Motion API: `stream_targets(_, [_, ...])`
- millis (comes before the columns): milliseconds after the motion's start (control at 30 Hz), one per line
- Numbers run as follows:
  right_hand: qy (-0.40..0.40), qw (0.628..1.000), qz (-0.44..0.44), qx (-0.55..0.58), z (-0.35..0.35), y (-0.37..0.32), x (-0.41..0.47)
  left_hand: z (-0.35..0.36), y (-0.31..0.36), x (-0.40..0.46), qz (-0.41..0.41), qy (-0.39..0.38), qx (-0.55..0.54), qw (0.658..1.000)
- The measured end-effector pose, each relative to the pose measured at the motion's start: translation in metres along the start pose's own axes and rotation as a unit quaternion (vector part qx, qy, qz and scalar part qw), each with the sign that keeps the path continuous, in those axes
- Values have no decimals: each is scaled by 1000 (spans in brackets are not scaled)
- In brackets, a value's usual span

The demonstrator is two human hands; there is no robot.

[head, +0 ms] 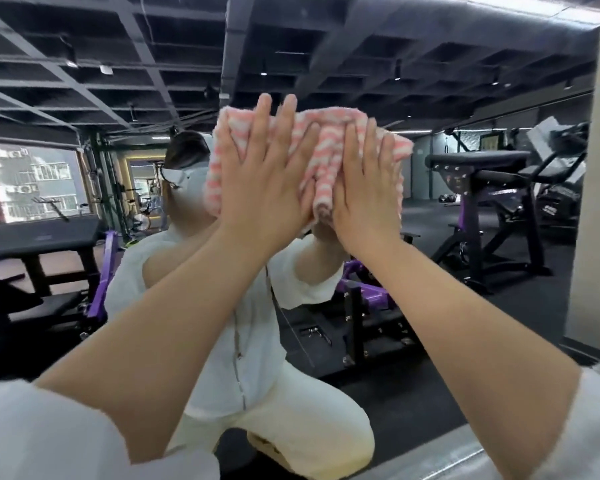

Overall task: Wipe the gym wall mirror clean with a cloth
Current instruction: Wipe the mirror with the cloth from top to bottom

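A pink-and-white striped cloth (pixel 323 147) is bunched flat against the gym wall mirror (pixel 84 98), about head height in the middle of the view. My left hand (pixel 260 178) presses on its left half with straight, spread fingers. My right hand (pixel 368 188) presses on its right half the same way, fingers pointing up. Both forearms reach up from the bottom corners. The mirror shows my own crouching reflection in white clothes behind the cloth, partly hidden by my hands.
The mirror's right edge meets a pale wall or pillar (pixel 596 202). A light ledge (pixel 447 448) runs along the mirror's foot at the lower right. The glass reflects black and purple gym benches (pixel 478 161), machines and a dark ceiling grid.
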State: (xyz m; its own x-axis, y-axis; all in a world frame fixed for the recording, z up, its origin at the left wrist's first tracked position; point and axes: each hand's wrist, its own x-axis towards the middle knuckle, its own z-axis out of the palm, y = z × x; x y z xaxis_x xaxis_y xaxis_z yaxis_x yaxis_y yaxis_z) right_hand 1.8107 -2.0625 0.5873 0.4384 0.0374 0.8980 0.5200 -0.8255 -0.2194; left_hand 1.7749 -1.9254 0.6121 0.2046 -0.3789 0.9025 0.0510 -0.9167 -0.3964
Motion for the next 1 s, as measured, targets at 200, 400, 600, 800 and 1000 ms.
stream_targets(200, [47,997,-45,-29,35,26,-57,13,16,-32,57,14,12,998])
stream_targets(400, [47,994,-67,-66,65,47,-144,29,53,-113,133,-45,-5,990])
stream_targets(600, [-62,997,-17,-41,77,44,-221,33,66,-194,184,-72,-29,980])
stream_targets(800, [-74,997,3,-16,34,-5,-112,7,15,-119,48,-68,-20,996])
stream_targets(1000, [-78,997,-14,-17,13,-22,-60,-14,-12,-54,-72,-68,-38,994])
